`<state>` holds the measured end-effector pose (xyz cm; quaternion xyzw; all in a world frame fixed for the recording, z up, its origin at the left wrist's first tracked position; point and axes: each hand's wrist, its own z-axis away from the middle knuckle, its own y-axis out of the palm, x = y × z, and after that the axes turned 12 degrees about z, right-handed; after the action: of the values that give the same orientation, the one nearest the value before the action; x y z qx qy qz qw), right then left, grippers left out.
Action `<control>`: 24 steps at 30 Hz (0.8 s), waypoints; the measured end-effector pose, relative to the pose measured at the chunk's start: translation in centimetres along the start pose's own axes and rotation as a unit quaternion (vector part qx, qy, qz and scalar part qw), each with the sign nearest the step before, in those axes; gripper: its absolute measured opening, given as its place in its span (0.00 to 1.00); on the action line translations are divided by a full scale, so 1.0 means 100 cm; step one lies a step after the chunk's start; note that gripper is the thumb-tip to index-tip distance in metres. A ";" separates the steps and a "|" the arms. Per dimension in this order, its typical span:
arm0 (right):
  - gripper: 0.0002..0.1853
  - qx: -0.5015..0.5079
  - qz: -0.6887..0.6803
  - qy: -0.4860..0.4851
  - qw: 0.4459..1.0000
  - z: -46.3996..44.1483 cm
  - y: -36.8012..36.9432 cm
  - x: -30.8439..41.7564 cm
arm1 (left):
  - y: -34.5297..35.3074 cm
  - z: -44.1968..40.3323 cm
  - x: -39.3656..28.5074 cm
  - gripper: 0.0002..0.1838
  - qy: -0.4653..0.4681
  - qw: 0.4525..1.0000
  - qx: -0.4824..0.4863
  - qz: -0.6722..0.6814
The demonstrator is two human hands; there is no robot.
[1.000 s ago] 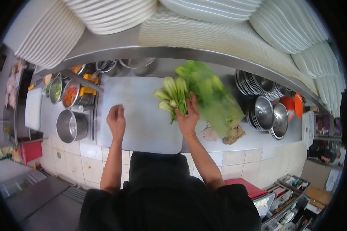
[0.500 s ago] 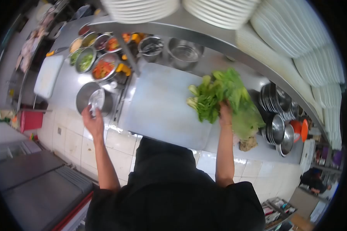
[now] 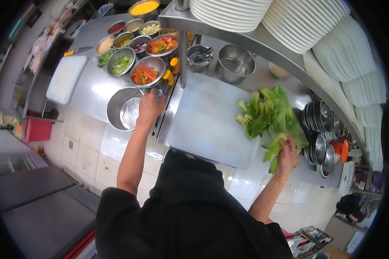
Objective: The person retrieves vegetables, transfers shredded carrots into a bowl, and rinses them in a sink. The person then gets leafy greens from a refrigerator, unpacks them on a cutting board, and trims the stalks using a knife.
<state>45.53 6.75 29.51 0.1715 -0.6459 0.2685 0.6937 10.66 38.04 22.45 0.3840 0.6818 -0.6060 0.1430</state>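
Observation:
My right hand (image 3: 286, 156) holds a loose piece of leafy greens (image 3: 272, 151) over the right edge of the white cutting board (image 3: 209, 118). Just beyond it, a bunch of greens with pale stems (image 3: 257, 114) lies on the board's right side, against a clear plastic bag of greens (image 3: 291, 125). Left of the board, my left hand (image 3: 151, 106) is closed at the right rim of a deep steel pot (image 3: 124, 110). A small shiny item shows by its fingers, too unclear to name.
Bowls of cut vegetables (image 3: 145, 74) and a yellow-filled container (image 3: 144, 7) stand back left. A small white board (image 3: 67, 80) and a knife (image 3: 78, 51) lie farther left. Steel bowls (image 3: 317, 149) stand right. Plates (image 3: 229, 13) fill the overhead shelf (image 3: 242, 41). Another person (image 3: 352, 209) is far right.
The view has shifted left. My left hand has moved from over the board to the pot's rim. My right hand has left the bunch and now holds a separate piece nearer me.

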 end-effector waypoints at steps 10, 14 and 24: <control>0.25 0.099 0.256 -0.052 0.960 -0.009 0.195 -0.111 | 0.016 -0.080 -0.033 0.11 0.223 0.961 -0.019 -0.165; 0.27 0.041 0.361 -0.136 0.922 -0.009 0.208 -0.135 | 0.054 -0.100 0.010 0.13 0.244 0.930 0.060 -0.268; 0.19 0.048 0.323 -0.118 0.938 -0.009 0.191 -0.137 | 0.053 -0.090 -0.025 0.14 0.185 0.950 0.000 -0.253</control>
<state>34.61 20.45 13.80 0.0172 -0.7301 0.4864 0.4796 18.44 45.41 22.27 0.3045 0.7710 -0.5407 -0.1432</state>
